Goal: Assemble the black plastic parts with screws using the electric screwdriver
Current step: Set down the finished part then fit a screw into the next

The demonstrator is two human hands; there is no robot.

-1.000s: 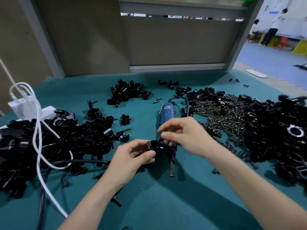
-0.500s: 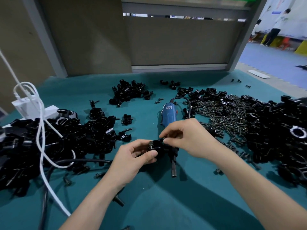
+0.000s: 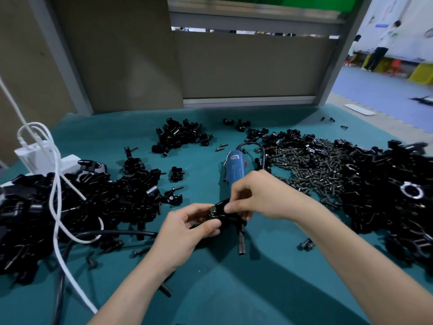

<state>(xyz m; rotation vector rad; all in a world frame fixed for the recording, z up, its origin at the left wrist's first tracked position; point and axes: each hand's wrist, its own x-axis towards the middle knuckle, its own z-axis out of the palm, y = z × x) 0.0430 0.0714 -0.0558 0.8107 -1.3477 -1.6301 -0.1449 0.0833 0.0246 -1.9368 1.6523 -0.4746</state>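
Observation:
My left hand (image 3: 187,228) grips a small black plastic part (image 3: 226,215) above the green table, with a metal screw head (image 3: 212,211) showing at its top. My right hand (image 3: 255,195) pinches the same part from the right, fingertips beside the screw. The blue electric screwdriver (image 3: 234,171) lies on the table just behind my hands, its dark bit end (image 3: 241,242) pointing toward me under the part; its middle is hidden by my fingers.
A large pile of black parts (image 3: 82,207) fills the left, crossed by a white cable (image 3: 56,198) from a white adapter (image 3: 39,158). Loose screws (image 3: 311,167) and more black parts (image 3: 393,198) cover the right. A small pile (image 3: 180,134) sits at the back.
Both hands stay on the black part at the same spot. My right fingertips have shifted slightly down and closer to the screw head; the rest is camera drift.

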